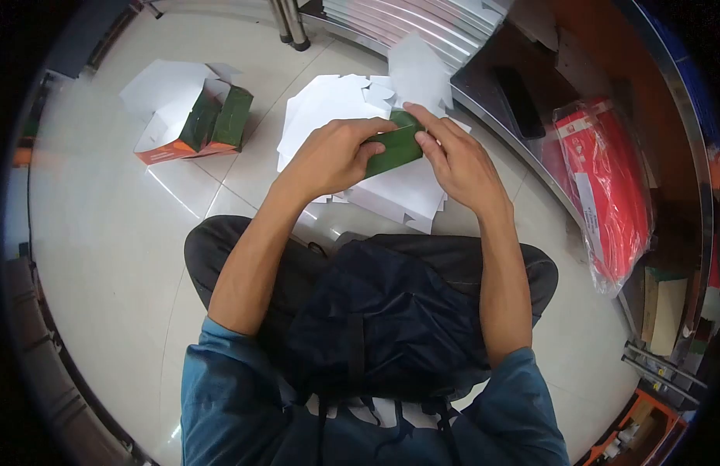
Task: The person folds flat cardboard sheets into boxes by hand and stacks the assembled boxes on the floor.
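Between my two hands is a green box piece (393, 157), a partly folded carton with a white flap standing up behind it. My left hand (346, 155) grips its left side, thumb against the green face. At the right end my right hand (455, 159) holds it, thumb on the near face and index finger along the upper edge. Beneath and behind lies a stack of flat white cardboard sheets (317, 113) on the floor. Off to the left an open red and green box (234, 120) stands on the tiles, its white flap raised.
A dark low shelf (484, 113) at the right carries a dark phone-like object (519, 101) and red items in clear plastic (605, 186). Stacked sheets (422, 27) lie at the top. Metal legs (290, 23) stand nearby. A dark blue bag (391, 311) rests on my lap.
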Action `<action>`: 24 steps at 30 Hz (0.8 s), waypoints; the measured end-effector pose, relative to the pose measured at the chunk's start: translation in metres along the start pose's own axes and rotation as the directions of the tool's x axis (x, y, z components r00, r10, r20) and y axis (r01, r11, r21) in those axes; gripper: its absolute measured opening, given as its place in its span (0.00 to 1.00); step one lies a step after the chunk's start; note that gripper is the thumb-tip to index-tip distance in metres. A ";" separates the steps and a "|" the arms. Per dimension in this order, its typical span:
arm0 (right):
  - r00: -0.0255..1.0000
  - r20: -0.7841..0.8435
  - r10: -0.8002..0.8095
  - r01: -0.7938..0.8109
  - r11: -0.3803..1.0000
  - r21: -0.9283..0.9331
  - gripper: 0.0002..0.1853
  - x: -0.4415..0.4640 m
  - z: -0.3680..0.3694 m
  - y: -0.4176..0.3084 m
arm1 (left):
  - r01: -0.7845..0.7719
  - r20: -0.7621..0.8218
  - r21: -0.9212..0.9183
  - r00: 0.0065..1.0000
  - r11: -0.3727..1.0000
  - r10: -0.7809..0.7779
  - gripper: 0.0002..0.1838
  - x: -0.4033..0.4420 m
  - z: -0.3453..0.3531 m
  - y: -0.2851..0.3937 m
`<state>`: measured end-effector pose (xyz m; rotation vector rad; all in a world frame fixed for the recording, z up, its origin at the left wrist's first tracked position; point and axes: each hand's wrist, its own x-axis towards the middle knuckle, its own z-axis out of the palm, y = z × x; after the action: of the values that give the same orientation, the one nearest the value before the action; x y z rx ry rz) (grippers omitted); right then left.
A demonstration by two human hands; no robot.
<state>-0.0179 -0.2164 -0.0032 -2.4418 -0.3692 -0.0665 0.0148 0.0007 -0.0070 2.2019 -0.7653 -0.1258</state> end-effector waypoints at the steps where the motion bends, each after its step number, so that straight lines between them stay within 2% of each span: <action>1: 1.000 0.014 0.002 -0.002 1.000 -0.022 0.24 0.000 0.001 -0.002 | 0.020 0.022 0.006 1.000 1.000 -0.020 0.14 0.000 -0.003 0.001; 3: 0.999 0.038 0.011 -0.008 0.998 -0.068 0.23 0.000 0.000 -0.008 | 0.041 0.025 -0.037 0.999 0.998 -0.041 0.13 -0.001 -0.005 0.003; 6: 0.983 -0.003 0.186 -0.185 0.975 -0.123 0.21 0.001 0.006 -0.001 | 0.109 -0.015 -0.030 0.994 0.994 -0.110 0.12 -0.001 -0.005 0.005; 9: 0.930 -0.050 0.364 -0.358 0.928 0.102 0.18 0.002 0.010 0.013 | 0.253 -0.103 -0.051 0.961 0.966 -0.257 0.10 0.003 -0.003 -0.003; 10: 0.916 -0.151 0.371 -0.344 0.922 0.177 0.17 0.003 0.012 0.011 | 0.308 -0.136 -0.072 0.939 0.949 -0.315 0.09 0.004 -0.002 -0.006; 13: 0.927 -0.210 0.312 -0.214 0.897 0.387 0.17 0.002 0.024 0.002 | 0.320 -0.162 0.087 0.939 0.944 -0.303 0.09 0.004 -0.006 -0.005; 16: 0.973 -0.163 0.163 -0.129 0.971 0.202 0.17 0.002 0.024 0.002 | 0.090 -0.260 0.239 0.965 0.967 -0.025 0.10 0.000 0.002 -0.010; 19: 0.985 -0.157 0.073 -0.065 0.996 0.055 0.16 -0.004 0.029 -0.012 | 0.054 -0.236 0.241 0.972 0.969 0.005 0.11 0.000 0.005 0.002; 20: 0.986 -0.148 0.078 -0.061 0.992 0.114 0.16 -0.006 0.032 -0.013 | 0.010 -0.280 0.224 0.958 0.975 0.054 0.13 0.001 0.008 -0.001; 24: 0.987 -0.149 -0.062 0.080 0.989 0.124 0.15 -0.014 0.039 -0.017 | -0.051 -0.324 0.090 0.943 0.995 0.078 0.15 0.000 0.002 0.006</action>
<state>-0.0377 -0.1830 -0.0247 -2.2797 -0.3835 -0.2422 0.0112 -0.0030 -0.0044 2.1929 -0.6623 0.3028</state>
